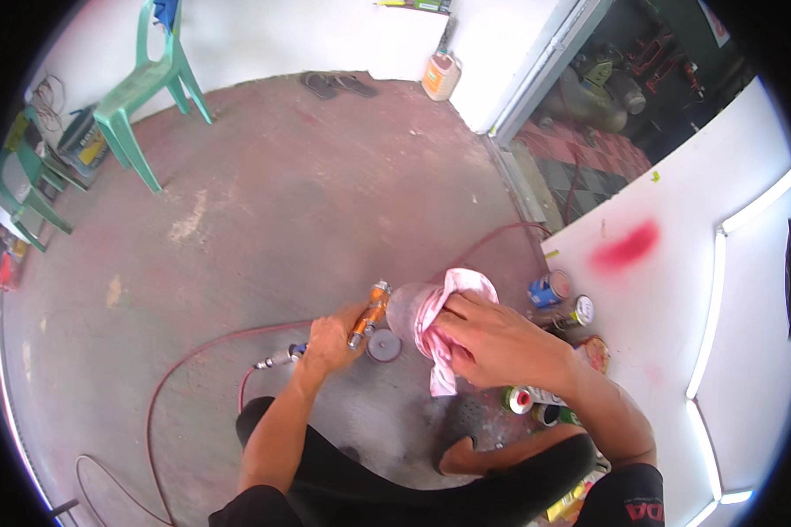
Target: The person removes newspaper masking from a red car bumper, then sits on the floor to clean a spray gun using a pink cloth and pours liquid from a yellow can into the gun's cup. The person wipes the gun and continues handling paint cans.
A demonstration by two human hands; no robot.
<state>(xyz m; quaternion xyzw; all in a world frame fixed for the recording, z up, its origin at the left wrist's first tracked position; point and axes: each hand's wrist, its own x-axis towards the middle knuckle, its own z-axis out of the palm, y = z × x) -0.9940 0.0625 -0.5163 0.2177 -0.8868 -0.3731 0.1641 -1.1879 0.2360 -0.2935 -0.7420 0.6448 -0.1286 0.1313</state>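
My left hand is closed around an orange and silver spray gun, its head pointing away from me. An air fitting and hose come off below that hand. My right hand grips a pink-and-white cloth, wrapped around a cloudy greyish cup. The cup's near rim lies close to the gun; whether the two are joined, I cannot tell. Just below them shows a round grey disc with a small centre knob, like a lid. My right fingers partly sink into the cloth's folds.
A red hose loops over the floor at left. Several cans, including a blue one, stand at right beside a white panel with a red spray patch. Green chairs, sandals and a jug sit farther off.
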